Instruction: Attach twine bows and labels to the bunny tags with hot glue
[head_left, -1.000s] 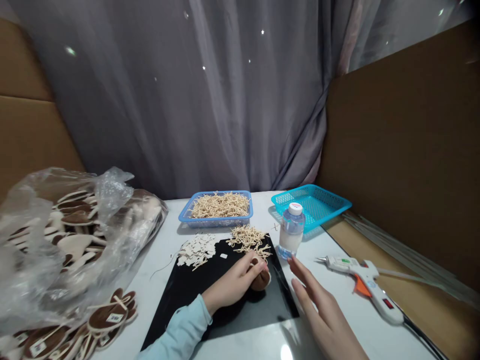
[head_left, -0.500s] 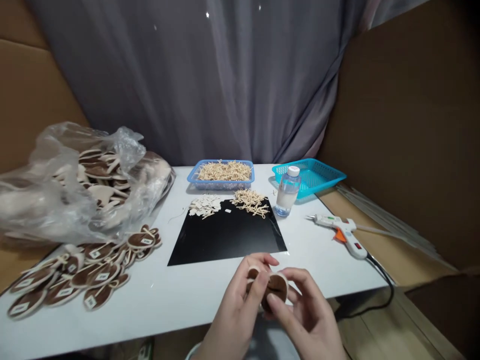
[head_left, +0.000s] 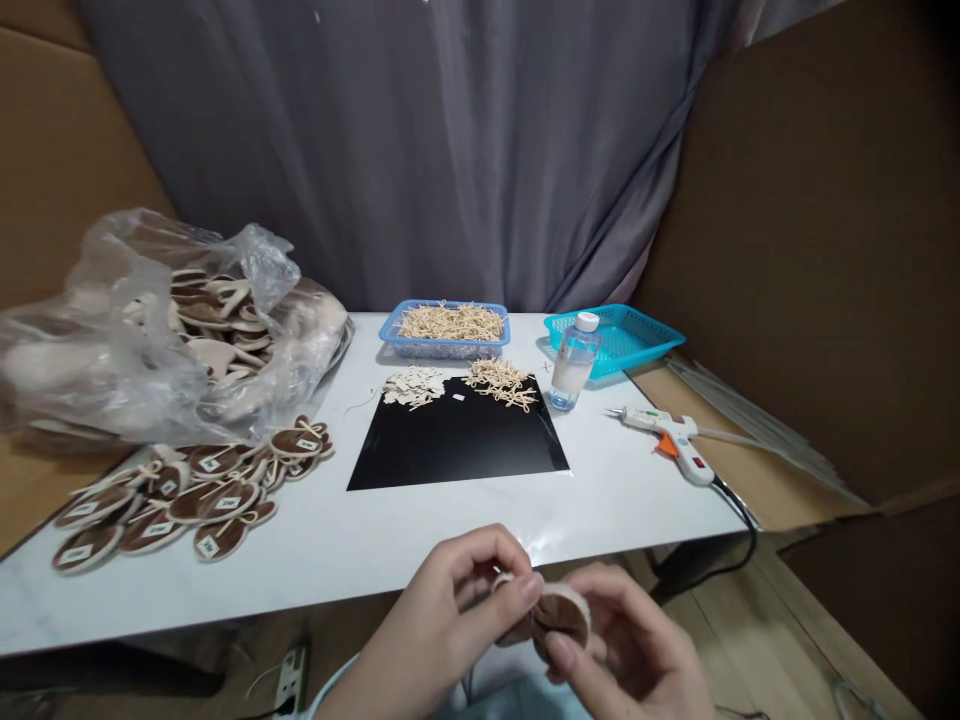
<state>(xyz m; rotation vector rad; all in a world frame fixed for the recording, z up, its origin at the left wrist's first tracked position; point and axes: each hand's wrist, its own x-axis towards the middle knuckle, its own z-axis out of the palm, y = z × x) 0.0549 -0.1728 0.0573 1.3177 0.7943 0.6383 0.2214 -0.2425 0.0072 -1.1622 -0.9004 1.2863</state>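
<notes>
A brown felt piece with a cream edge is bent between my two hands, in front of the table's near edge. My left hand pinches it between thumb and fingers on its left side. Around the right side curl the fingers of my right hand, with the thumb pressed on the brown face. Part of the piece is hidden behind the fingers. Finished-looking brown felt pieces with cream bows and small white labels lie in a pile on the left of the table.
Behind that pile stands a plastic bag of felt pieces. A black mat carries white labels and cream bows. Farther back are a blue basket of bows, a bottle and a turquoise basket. A corded glue gun lies right.
The view has tilted down, so the table sits higher in the picture. My hands have shifted slightly lower, and my left thumb and fingers have moved closer together at the piece's upper edge.
</notes>
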